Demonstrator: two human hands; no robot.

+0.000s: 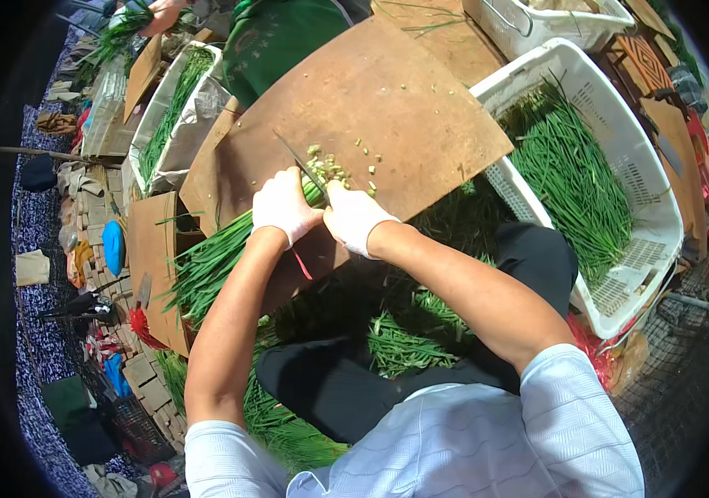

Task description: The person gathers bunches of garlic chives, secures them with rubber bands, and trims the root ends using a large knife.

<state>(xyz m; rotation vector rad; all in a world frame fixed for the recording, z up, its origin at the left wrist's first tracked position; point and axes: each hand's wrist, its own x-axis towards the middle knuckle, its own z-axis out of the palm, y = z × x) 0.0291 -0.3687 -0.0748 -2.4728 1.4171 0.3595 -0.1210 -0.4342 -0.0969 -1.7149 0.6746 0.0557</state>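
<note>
My left hand (285, 205), in a white glove, is closed around a bunch of long green garlic chives (217, 258). The leaves hang off the left edge of a brown wooden board (404, 118), and the pale stem ends lie on it. In my gloved right hand (354, 218) is a knife (300, 159), its thin dark blade slanting across the stems and pointing away from me. Short cut stem ends (333, 168) are gathered beside the blade, with a few scattered farther right. The knife's handle is hidden in my fist. My two hands touch or nearly touch.
On the right, a white plastic crate (616, 143) holds a heap of green chives (569, 174). Loose leaves (407, 345) lie between my legs. Another white crate (136, 149) with greens stands left. A person in green clothing (280, 46) is beyond the board; another knife (144, 289) rests at left.
</note>
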